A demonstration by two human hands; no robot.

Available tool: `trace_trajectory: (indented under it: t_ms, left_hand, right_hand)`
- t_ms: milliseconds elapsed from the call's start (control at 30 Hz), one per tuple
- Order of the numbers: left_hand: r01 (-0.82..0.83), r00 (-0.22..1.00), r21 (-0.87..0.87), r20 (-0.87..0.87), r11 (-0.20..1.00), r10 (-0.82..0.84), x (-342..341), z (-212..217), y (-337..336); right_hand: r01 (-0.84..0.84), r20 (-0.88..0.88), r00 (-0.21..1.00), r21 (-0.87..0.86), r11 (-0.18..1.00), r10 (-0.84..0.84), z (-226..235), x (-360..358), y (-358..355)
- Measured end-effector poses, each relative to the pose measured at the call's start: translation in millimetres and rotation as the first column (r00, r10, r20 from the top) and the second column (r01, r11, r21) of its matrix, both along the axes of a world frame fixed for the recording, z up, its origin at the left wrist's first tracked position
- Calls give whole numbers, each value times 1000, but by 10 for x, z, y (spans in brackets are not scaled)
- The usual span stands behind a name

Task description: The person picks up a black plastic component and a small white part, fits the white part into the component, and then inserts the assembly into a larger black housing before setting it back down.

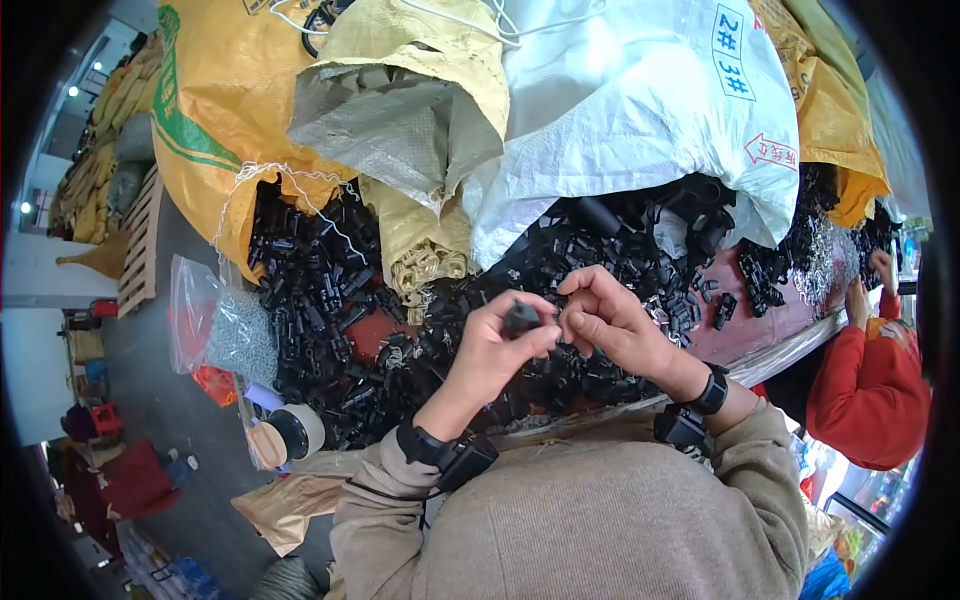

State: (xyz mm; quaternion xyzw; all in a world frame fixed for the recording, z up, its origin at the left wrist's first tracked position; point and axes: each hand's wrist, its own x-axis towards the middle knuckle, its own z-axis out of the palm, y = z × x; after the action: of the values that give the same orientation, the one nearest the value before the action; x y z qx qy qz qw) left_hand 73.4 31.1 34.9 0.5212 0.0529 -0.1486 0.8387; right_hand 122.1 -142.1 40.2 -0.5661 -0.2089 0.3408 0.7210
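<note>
My left hand (480,350) is closed around a small black plastic part (521,318), held up over the table. My right hand (625,335) is right beside it, thumb and forefinger bent together near the part's side. Whatever is between those right fingertips is too small to make out. Below and beyond both hands spreads a heap of loose black plastic parts (320,255), with small shiny metal pieces among them.
Large woven sacks, one white (640,120) and one yellow (215,85), lean over the table's far side, their mouths by the heap. A clear bag of small grey pieces (240,335) sits at the left, near a round white container (300,432). A co-worker in red (870,395) works at the right.
</note>
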Motion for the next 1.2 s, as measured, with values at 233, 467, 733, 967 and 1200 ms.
trace_trajectory:
  t_ms: [233,467,733,967,1200]
  left_hand:
    - [-124,917,514,385,849,-99,-5,-8,-93]
    - [-26,997,-17,-75,1000,25,-56,16,-96]
    - [10,966,-493,-221,870,-137,-67,64,-74]
    - [12,963,-438,-236,899,-127,-42,36,-87]
    - [60,983,-200,-156,978,-93,-145,-148,-85]
  right_hand:
    - [-39,-37,999,-20,999,38,15,6,3]
    - [72,360,933,-206,976,7,156,-61,14]
    - [253,779,626,-208,945,4,119,-74,-25]
    - [303,898,435,-212,929,63,281,43,-17]
    - [345,958,260,-208,915,120,280,-50,181]
